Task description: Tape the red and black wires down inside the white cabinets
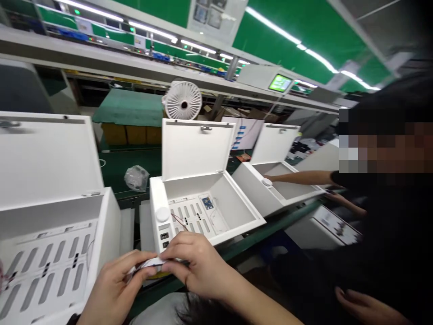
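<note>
Head view: the left hand (113,289) and right hand (192,266) pinch a small white strip (147,263) between nearly closed fingers. Of three open white cabinets (237,203), the one just ahead holds a blue circuit board (207,202); none shows left of the grip or beyond, under a co-worker's hand (270,177).

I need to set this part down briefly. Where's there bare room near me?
A pale bench strip lies between the left box and middle box. The right box's floor is open beyond a co-worker's hand. Your left hand and right hand crowd the middle box's front around the white part, near its wires.
</note>
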Demonstrator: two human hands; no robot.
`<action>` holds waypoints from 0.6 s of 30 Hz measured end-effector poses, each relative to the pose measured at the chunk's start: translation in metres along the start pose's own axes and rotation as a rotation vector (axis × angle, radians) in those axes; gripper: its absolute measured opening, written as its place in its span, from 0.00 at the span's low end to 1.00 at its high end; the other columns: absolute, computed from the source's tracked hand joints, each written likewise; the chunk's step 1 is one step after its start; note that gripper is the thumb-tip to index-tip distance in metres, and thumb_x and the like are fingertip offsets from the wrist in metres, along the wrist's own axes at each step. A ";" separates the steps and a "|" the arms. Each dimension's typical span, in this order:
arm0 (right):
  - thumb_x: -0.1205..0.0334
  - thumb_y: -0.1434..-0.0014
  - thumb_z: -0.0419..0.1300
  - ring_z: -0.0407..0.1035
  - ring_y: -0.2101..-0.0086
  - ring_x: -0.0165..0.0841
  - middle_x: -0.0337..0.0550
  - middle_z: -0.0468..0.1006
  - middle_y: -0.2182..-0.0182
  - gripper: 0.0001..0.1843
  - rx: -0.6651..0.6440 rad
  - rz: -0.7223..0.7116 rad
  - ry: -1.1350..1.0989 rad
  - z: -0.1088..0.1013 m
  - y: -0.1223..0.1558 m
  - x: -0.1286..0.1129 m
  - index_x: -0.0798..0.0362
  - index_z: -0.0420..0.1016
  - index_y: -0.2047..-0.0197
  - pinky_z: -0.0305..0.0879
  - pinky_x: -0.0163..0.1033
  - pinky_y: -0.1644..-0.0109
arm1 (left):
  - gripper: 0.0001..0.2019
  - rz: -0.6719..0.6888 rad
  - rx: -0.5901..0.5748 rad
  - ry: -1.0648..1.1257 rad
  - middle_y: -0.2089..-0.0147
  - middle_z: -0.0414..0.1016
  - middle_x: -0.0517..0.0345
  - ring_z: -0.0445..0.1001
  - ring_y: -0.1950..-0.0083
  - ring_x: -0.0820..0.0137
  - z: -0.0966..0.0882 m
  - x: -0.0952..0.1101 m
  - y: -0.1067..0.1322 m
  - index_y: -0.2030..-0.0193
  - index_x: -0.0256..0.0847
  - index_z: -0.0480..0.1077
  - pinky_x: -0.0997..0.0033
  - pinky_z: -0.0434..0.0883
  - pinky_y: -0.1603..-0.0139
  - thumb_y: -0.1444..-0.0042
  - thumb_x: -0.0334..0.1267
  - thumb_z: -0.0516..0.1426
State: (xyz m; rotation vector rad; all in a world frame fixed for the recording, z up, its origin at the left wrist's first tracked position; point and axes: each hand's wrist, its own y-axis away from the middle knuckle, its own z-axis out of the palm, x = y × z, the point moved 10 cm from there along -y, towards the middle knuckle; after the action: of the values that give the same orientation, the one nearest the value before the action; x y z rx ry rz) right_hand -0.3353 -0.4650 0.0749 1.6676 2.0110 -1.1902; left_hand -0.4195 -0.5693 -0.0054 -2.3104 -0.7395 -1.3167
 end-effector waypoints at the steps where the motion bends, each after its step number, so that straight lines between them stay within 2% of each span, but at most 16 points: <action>1: 0.62 0.40 0.61 0.71 0.65 0.30 0.45 0.79 0.67 0.09 0.018 0.013 -0.024 -0.005 0.003 0.003 0.56 0.79 0.59 0.67 0.33 0.59 | 0.12 -0.010 0.011 0.019 0.58 0.79 0.60 0.77 0.58 0.72 0.001 -0.002 -0.004 0.57 0.50 0.77 0.83 0.71 0.59 0.43 0.50 0.58; 6: 0.56 0.44 0.65 0.72 0.65 0.30 0.44 0.79 0.68 0.10 0.104 0.168 -0.236 -0.038 0.022 0.026 0.55 0.80 0.63 0.67 0.34 0.58 | 0.15 -0.072 -0.050 0.107 0.57 0.80 0.54 0.78 0.56 0.64 0.024 0.006 -0.031 0.61 0.47 0.80 0.79 0.74 0.59 0.49 0.53 0.60; 9: 0.53 0.47 0.67 0.72 0.64 0.30 0.43 0.78 0.65 0.13 0.076 0.312 -0.477 -0.056 0.036 0.046 0.54 0.79 0.63 0.68 0.34 0.59 | 0.18 -0.127 -0.075 0.147 0.57 0.80 0.51 0.77 0.54 0.59 0.044 0.019 -0.049 0.63 0.46 0.81 0.76 0.74 0.56 0.53 0.56 0.62; 11: 0.52 0.50 0.69 0.71 0.62 0.30 0.43 0.76 0.63 0.16 0.051 0.360 -0.661 -0.067 0.047 0.058 0.54 0.77 0.63 0.68 0.34 0.58 | 0.19 -0.146 -0.099 0.180 0.57 0.80 0.50 0.76 0.54 0.57 0.062 0.028 -0.061 0.64 0.45 0.81 0.74 0.74 0.55 0.55 0.57 0.62; 15: 0.54 0.56 0.73 0.70 0.61 0.29 0.43 0.73 0.60 0.20 0.071 0.348 -0.929 -0.095 0.067 0.080 0.55 0.72 0.65 0.67 0.35 0.56 | 0.21 -0.211 -0.155 0.250 0.55 0.79 0.50 0.75 0.52 0.56 0.101 0.034 -0.083 0.61 0.44 0.80 0.71 0.73 0.54 0.55 0.56 0.63; 18: 0.54 0.52 0.71 0.69 0.58 0.30 0.46 0.72 0.57 0.17 0.105 0.267 -0.990 -0.123 0.077 0.092 0.56 0.70 0.68 0.66 0.39 0.52 | 0.21 -0.285 -0.195 0.329 0.62 0.79 0.51 0.74 0.59 0.61 0.133 0.033 -0.098 0.60 0.42 0.79 0.72 0.72 0.59 0.54 0.55 0.64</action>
State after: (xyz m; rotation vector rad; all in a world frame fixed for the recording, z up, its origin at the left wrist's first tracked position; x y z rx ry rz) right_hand -0.2579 -0.3127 0.0589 0.9851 1.0929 -1.5870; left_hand -0.3766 -0.4091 -0.0355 -2.1020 -0.8822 -1.9166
